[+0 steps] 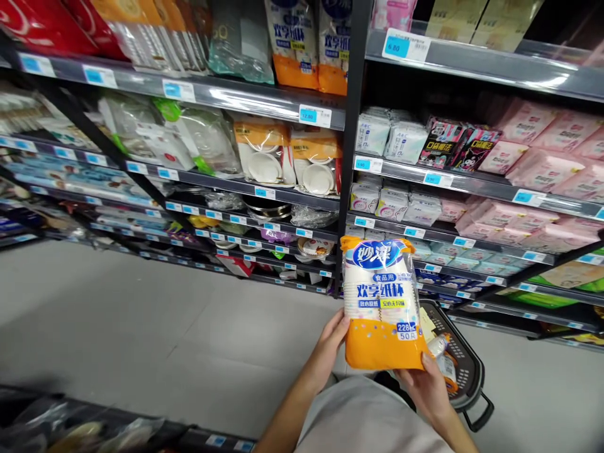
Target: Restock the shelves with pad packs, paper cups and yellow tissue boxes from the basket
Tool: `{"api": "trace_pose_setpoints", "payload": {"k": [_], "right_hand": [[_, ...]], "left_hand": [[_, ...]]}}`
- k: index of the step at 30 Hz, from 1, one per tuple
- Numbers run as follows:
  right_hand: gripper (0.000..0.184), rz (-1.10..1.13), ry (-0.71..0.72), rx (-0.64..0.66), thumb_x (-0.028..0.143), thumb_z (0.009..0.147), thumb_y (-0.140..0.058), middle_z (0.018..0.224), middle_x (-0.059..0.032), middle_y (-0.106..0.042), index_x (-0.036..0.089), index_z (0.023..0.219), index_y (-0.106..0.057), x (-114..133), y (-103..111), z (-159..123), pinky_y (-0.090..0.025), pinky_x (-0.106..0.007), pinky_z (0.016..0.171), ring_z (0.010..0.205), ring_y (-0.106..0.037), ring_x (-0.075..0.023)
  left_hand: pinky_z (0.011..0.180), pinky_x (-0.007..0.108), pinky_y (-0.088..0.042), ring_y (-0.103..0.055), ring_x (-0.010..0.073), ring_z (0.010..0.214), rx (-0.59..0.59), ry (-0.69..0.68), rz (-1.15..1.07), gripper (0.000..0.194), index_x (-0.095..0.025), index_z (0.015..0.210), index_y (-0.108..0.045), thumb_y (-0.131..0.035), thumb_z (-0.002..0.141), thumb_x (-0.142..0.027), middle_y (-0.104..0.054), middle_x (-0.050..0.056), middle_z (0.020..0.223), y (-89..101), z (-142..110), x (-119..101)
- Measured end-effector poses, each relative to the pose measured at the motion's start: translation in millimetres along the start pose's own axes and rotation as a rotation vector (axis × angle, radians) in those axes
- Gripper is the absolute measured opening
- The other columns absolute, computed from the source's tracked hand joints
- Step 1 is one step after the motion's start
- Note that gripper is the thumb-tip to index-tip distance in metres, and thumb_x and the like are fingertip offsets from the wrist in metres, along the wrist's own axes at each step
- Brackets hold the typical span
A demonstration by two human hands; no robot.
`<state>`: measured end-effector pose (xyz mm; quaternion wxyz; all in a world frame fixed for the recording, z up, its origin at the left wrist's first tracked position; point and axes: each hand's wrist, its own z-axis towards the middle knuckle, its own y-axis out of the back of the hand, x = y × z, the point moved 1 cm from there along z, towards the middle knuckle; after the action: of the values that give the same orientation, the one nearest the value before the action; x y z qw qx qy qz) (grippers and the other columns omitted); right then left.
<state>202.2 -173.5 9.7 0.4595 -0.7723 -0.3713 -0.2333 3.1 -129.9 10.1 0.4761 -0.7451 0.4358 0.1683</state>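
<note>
Head view: a **bagged sleeve of paper cups** [381,308] with an orange base stands in front of the wearer, its long axis close to upright and its printed face turned toward the camera. Both hands are closed on it. The **left hand** [330,343] grips the left edge low on the bag, and the **right hand** [425,385] supports the lower right corner, with the thumb across the front. Neither hand has released the bag. The right hand is the nearer to a dark **shopping basket** [465,362], which lies just beyond it to the right and holds other packaged goods. What supports the basket cannot be determined. Far ahead, **store shelving** [352,157] carries packaged goods and blue-marked price tags above a grey **floor** [189,321].
</note>
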Motion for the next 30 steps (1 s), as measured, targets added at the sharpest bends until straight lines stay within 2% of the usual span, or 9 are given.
{"api": "trace_pose_setpoints", "payload": {"k": [9, 13, 14, 16, 18, 20, 23, 27, 30], "right_hand": [[0.045, 0.028, 0.023, -0.074, 0.053, 0.056, -0.092, 0.072, 0.0027, -0.071, 0.027, 0.086, -0.073, -4, 10, -9, -0.043, -0.024, 0.048, 0.043, -0.039, -0.0070], [0.048, 0.000, 0.139, -0.190, 0.046, 0.055, -0.093, 0.084, 0.0016, -0.074, 0.030, 0.097, -0.075, -12, 20, -11, -0.045, -0.022, 0.047, 0.054, -0.052, -0.0115], [0.051, -0.031, 0.183, -0.216, 0.044, 0.055, -0.093, 0.085, 0.0013, -0.074, 0.030, 0.101, -0.075, -13, 21, -11, -0.045, -0.021, 0.046, 0.057, -0.055, -0.0127], [0.058, -0.133, 0.279, -0.243, 0.040, 0.054, -0.094, 0.088, -0.0003, -0.075, 0.030, 0.108, -0.074, -13, 21, -10, -0.049, -0.022, 0.050, 0.066, -0.062, -0.0157], [0.063, -0.283, 0.359, -0.212, 0.038, 0.054, -0.095, 0.099, -0.0038, -0.078, 0.027, 0.113, -0.074, -10, 18, -9, -0.058, -0.027, 0.066, 0.083, -0.070, -0.0209], [0.067, -0.416, 0.419, -0.146, 0.038, 0.055, -0.094, 0.109, -0.0074, -0.079, 0.024, 0.117, -0.073, -7, 13, -8, -0.061, -0.034, 0.081, 0.098, -0.072, -0.0262], [0.072, -0.521, 0.444, -0.080, 0.039, 0.057, -0.093, 0.113, -0.0102, -0.079, 0.021, 0.123, -0.071, -6, 11, -9, -0.062, -0.039, 0.083, 0.099, -0.074, -0.0298], [0.075, -0.501, 0.428, -0.149, 0.040, 0.052, -0.094, 0.120, -0.0106, -0.077, 0.022, 0.121, -0.071, -17, 23, -10, -0.061, -0.043, 0.090, 0.109, -0.072, -0.0351], [0.067, -0.471, 0.370, -0.189, 0.050, 0.058, -0.091, 0.121, -0.0092, -0.076, 0.028, 0.118, -0.071, -26, 29, -3, -0.062, -0.049, 0.089, 0.115, -0.069, -0.0389]], "left_hand": [[0.117, 0.045, -0.041, -0.053, 0.0347, 0.138, 0.065, -0.023, 0.045, 0.067, -0.020, 0.127, -0.069, -0.077, 0.078, -0.065, -0.064, 0.013, 0.141, -2.8, 4, 9], [0.110, 0.043, -0.047, -0.053, 0.0323, 0.136, -0.093, -0.195, 0.174, 0.087, -0.023, 0.147, -0.047, -0.079, 0.076, -0.063, -0.053, 0.016, 0.149, 1.0, 11, 21], [0.108, 0.044, -0.048, -0.053, 0.0319, 0.134, -0.101, -0.237, 0.210, 0.090, -0.023, 0.150, -0.043, -0.079, 0.077, -0.062, -0.051, 0.017, 0.150, 0.7, 12, 23], [0.108, 0.045, -0.048, -0.052, 0.0320, 0.135, -0.016, -0.278, 0.243, 0.092, -0.023, 0.152, -0.037, -0.078, 0.079, -0.059, -0.048, 0.018, 0.152, -2.5, 10, 25], [0.110, 0.044, -0.047, -0.048, 0.0323, 0.140, 0.112, -0.284, 0.235, 0.091, -0.024, 0.155, -0.033, -0.077, 0.081, -0.056, -0.043, 0.018, 0.157, -7.5, 7, 24], [0.111, 0.043, -0.046, -0.042, 0.0329, 0.145, 0.165, -0.295, 0.218, 0.093, -0.024, 0.156, -0.030, -0.078, 0.081, -0.053, -0.039, 0.017, 0.161, -11.6, 4, 22], [0.111, 0.044, -0.046, -0.043, 0.0342, 0.145, 0.136, -0.343, 0.163, 0.092, -0.024, 0.154, -0.035, -0.080, 0.079, -0.054, -0.041, 0.017, 0.160, -13.8, 2, 21], [0.109, 0.042, -0.048, -0.046, 0.0345, 0.142, 0.062, -0.361, 0.121, 0.089, -0.023, 0.149, -0.044, -0.083, 0.076, -0.055, -0.046, 0.017, 0.156, -9.9, 5, 32], [0.101, 0.039, -0.053, -0.057, 0.0357, 0.130, -0.013, -0.365, 0.088, 0.093, -0.020, 0.144, -0.052, -0.085, 0.068, -0.063, -0.057, 0.020, 0.144, -0.9, 12, 44]]}}
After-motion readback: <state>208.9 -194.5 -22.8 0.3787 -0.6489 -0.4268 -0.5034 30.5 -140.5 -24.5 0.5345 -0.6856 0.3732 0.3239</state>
